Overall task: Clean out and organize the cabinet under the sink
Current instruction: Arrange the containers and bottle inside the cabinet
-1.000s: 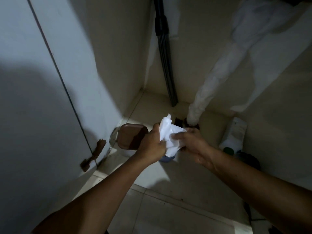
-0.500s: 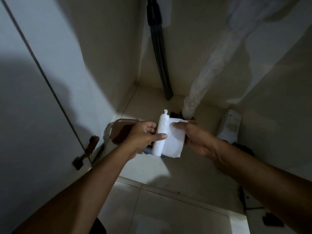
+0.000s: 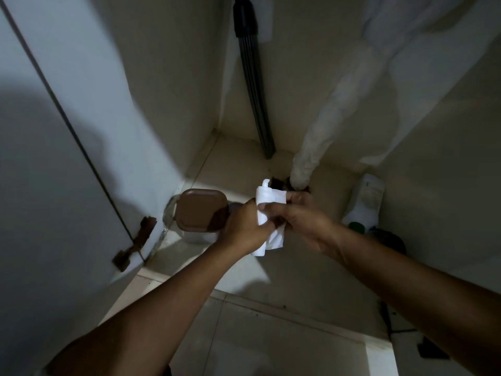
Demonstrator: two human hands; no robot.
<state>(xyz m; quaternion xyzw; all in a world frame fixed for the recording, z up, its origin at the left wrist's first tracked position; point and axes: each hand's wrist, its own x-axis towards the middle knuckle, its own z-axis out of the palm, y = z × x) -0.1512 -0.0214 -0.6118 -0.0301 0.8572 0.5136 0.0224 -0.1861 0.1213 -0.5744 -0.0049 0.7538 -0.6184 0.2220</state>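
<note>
A white paper tissue [image 3: 267, 198] is held between both hands above the cabinet floor [image 3: 284, 278]. My left hand [image 3: 244, 229] grips its left side and lower part. My right hand [image 3: 301, 218] pinches its right side, fingers folded over the sheet. The tissue is bunched and partly rolled, with its lower end [image 3: 271, 244] hanging below my hands. Behind my left hand stands a clear container with a brown lid [image 3: 200, 208], at the cabinet's left wall.
A dark ribbed hose [image 3: 256, 85] and a white wrapped drain pipe [image 3: 325, 131] run down to the back of the floor. A white bottle with a green cap [image 3: 364, 202] leans at the right, with a dark object beside it. The open door [image 3: 40, 158] with a rusty hinge [image 3: 135, 240] is on the left.
The tissue was spread flat between my hands half a second ago; now it is bunched and folded together, and my hands have come closer to each other.
</note>
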